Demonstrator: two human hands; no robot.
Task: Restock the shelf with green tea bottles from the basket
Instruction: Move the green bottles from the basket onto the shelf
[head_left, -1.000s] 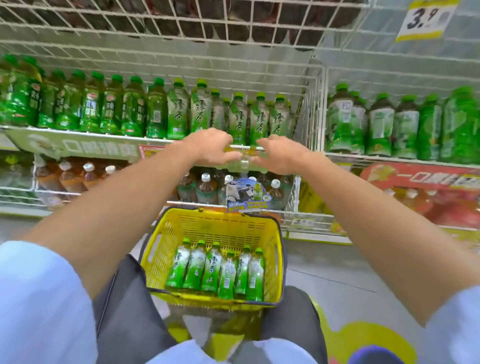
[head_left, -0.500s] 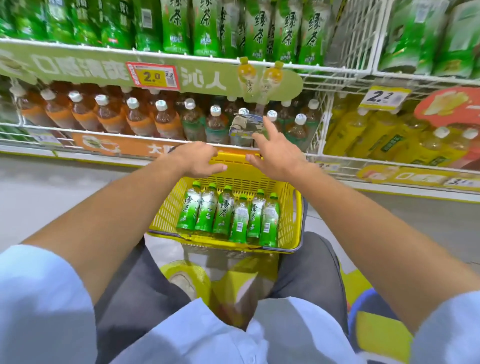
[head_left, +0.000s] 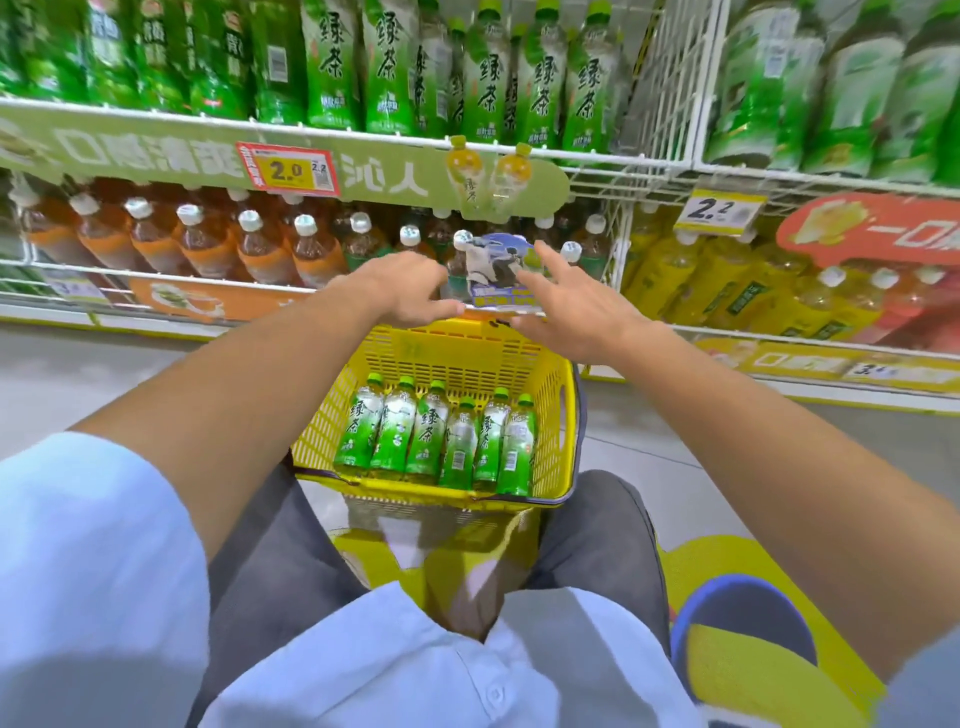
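Under left grip (head_left: 410, 295) and right grip (head_left: 574, 309), both unclenched and empty, one basket (head_left: 551, 415) holds six bottles (head_left: 427, 439).

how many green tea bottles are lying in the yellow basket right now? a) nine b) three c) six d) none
c: six green tea bottles lie side by side in the yellow basket, their six green caps in a row.
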